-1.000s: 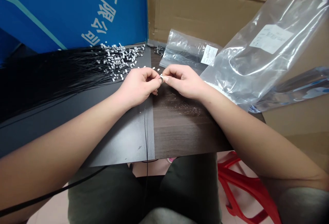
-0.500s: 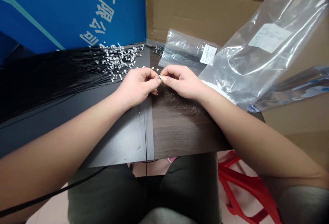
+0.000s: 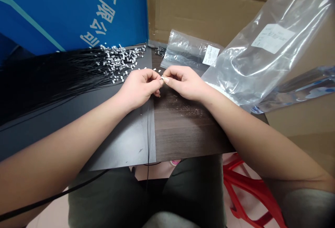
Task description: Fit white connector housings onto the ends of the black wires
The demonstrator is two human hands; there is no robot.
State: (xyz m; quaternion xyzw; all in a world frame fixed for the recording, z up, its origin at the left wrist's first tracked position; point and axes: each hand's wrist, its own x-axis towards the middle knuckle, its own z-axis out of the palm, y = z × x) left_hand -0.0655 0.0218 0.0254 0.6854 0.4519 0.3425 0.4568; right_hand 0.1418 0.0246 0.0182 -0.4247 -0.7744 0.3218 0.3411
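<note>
Dark woodgrain tabletop [image 3: 185, 133] against a cardboard carton [image 3: 201, 11], left hand [image 3: 140, 88] and right hand [image 3: 184, 83] pinching a tiny white piece [image 3: 162, 78].

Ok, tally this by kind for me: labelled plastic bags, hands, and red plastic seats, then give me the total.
Labelled clear plastic bags: 2
Hands, left hand and right hand: 2
Red plastic seat: 1
Total: 5
</note>
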